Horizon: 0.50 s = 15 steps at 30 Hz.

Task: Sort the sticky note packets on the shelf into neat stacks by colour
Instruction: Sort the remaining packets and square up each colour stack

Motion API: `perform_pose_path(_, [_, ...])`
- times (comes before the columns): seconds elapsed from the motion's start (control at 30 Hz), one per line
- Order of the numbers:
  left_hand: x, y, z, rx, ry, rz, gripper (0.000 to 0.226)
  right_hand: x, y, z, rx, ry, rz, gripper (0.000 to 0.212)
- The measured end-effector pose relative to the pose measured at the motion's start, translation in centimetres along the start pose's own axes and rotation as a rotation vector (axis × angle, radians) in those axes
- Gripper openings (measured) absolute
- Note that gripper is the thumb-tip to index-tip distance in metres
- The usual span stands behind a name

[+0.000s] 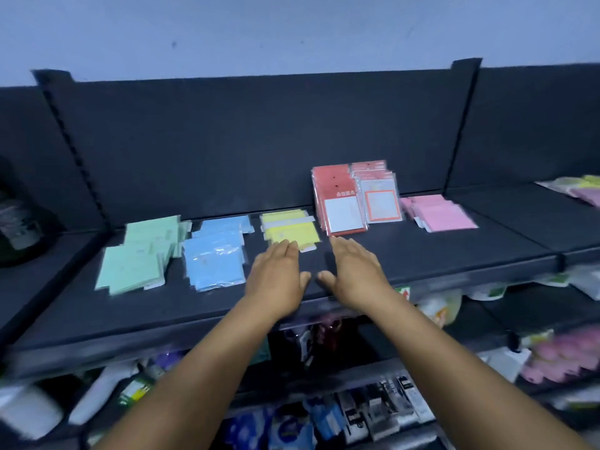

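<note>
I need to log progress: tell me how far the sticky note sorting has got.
Done: packets already sit grouped by colour: green, blue, yellow, red upright against the back, pink. In hand: nothing; left hand and right hand are open, left fingers at the yellow pile. Left: green and blue piles are fanned and need squaring.

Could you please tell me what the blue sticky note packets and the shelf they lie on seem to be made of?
Blue packets: paper pads, apparently in clear glossy plastic sleeves, judging by glare streaks and transparent edges. Shelf: looks like dark matte-painted metal, given its thin flat board; uncertain.
</note>
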<state>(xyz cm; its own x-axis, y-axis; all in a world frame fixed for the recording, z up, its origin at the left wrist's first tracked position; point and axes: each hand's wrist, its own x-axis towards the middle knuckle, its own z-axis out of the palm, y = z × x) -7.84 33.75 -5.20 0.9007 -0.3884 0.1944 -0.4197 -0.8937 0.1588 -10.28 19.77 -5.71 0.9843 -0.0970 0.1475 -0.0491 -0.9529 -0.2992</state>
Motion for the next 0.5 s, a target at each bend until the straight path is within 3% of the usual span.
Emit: perform_pose_path(0.5, [4.7,22.3,3.4,-0.087,-0.058,0.243,0.066,-5.6,20.8,-8.7,-0.029,0.074,0.271,0.072])
